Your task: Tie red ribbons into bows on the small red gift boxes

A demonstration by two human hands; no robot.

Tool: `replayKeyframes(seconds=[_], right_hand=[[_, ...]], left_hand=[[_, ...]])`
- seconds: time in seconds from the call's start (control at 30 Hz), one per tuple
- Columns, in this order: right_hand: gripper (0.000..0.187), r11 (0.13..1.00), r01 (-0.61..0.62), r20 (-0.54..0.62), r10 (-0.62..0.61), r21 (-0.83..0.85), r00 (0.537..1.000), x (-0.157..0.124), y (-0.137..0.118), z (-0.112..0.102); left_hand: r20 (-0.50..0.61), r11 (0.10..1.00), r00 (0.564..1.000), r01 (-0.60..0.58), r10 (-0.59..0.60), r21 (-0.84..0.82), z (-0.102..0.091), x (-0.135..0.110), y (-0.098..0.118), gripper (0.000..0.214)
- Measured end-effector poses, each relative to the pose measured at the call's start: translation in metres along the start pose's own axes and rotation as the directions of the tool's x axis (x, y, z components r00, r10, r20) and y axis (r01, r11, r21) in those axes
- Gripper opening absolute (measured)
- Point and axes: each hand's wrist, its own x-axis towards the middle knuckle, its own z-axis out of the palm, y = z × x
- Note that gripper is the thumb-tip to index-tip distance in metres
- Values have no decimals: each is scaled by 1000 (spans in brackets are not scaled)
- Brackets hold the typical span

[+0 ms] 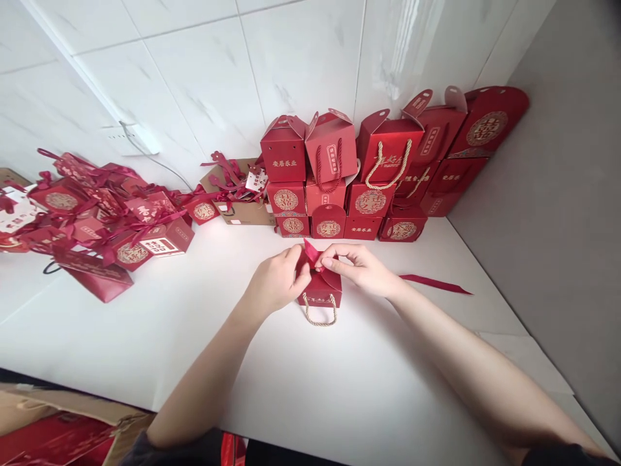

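Observation:
A small red gift box point(320, 293) with a beige rope handle stands on the white table point(339, 388) in the middle of the head view. My left hand point(279, 279) grips the box's top on its left side. My right hand point(361, 266) pinches a red ribbon point(313, 254) at the top of the box. Both hands meet over the box, and their fingers hide part of the ribbon.
Stacked red gift boxes point(369, 175) line the tiled wall behind. A heap of ribboned red boxes point(97, 213) lies at the left, beside a cardboard carton point(242, 210). A loose red ribbon point(436, 283) lies to the right. A cardboard box point(58, 427) sits below the table's near edge.

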Motion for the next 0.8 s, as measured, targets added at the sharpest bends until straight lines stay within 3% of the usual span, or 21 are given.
replayKeyframes(seconds=[0.13,0.27,0.4,0.5,0.6,0.67,0.8], right_hand=[[33,996,8,54,-2,-93,999,1,6,5],[37,984,-28,97,46,-178,994,1,9,10],[36,990,-142,103,141,5,985,0,8,13],[34,951,-220,127,196,217,972,-1,5,11],[32,912,-269,162,229,309,960,0,5,9],[32,904,-281,167,238,321,957,0,5,9],[33,925,-263,154,228,273,961,0,5,11]], left_hand=[[-108,921,989,56,-105,-386,11,-6,-21,38],[-131,815,983,27,-126,-579,21,-8,-31,39],[-145,807,988,-47,-48,-589,26,-10,-29,40],[-142,833,990,-92,16,-545,28,-13,-26,40],[-127,828,991,-105,41,-551,30,-13,-24,42],[-127,801,992,-93,22,-591,33,-13,-25,41],[-152,744,979,-1,-135,-668,37,-10,-27,29]])
